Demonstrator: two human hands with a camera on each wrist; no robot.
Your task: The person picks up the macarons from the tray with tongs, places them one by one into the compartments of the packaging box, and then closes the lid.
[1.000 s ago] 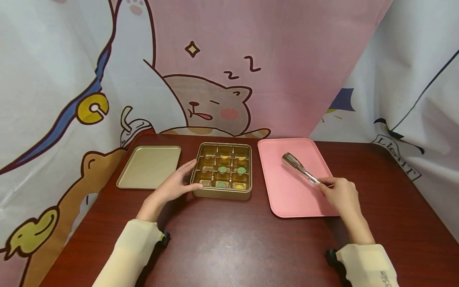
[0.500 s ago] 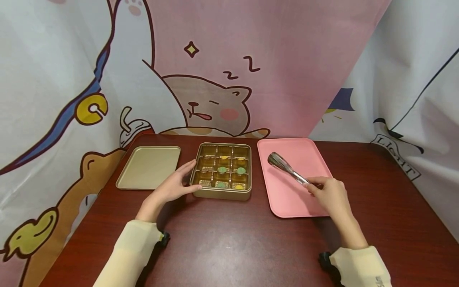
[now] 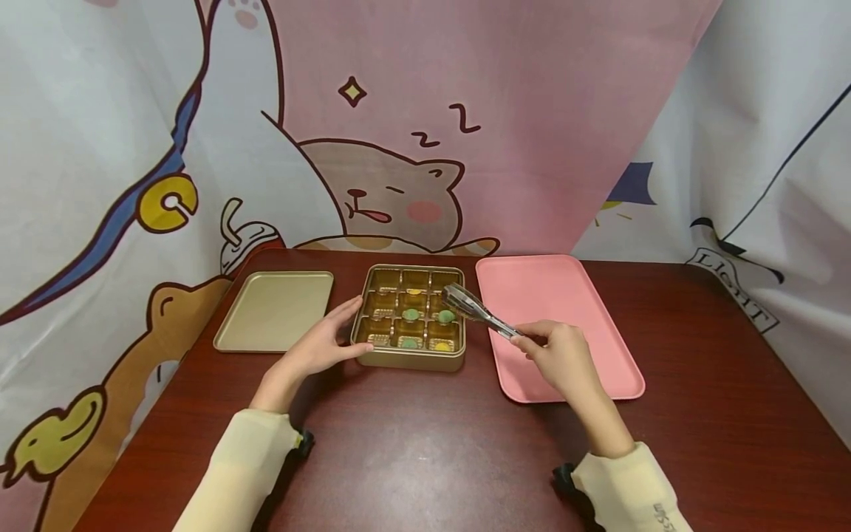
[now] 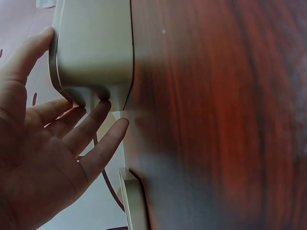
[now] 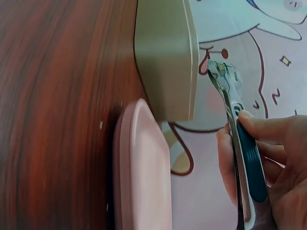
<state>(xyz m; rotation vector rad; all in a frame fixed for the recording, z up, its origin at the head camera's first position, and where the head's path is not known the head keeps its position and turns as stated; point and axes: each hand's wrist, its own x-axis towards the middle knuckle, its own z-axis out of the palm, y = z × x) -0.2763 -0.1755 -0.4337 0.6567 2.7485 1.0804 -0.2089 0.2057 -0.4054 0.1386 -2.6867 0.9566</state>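
My left hand [image 3: 319, 351] steadies the gold tin [image 3: 411, 359], thumb at the front rim and outstretched fingers along the left side. In the left wrist view those fingertips [image 4: 104, 104] touch the tin's wall. A gold divided insert [image 3: 381, 325] fills the tin, with small green discs [image 3: 411, 315] and yellow discs [image 3: 442, 346] in some compartments. Metal tongs [image 3: 488, 319] are pinched between thumb and fingers of my right hand [image 3: 561, 358]. Their tips reach over the tin's right side, above a compartment with a green disc. Nothing shows between the tips in the right wrist view.
A pink tray [image 3: 552, 295] lies right of the tin, under the right hand. To the left is a flat gold lid [image 3: 275, 310]. A printed cloth [image 3: 532, 148] hangs behind the dark wooden table [image 3: 412, 451].
My right hand has carried the tongs leftward from over the pink tray to over the tin's right side. The left hand has stayed at the tin.
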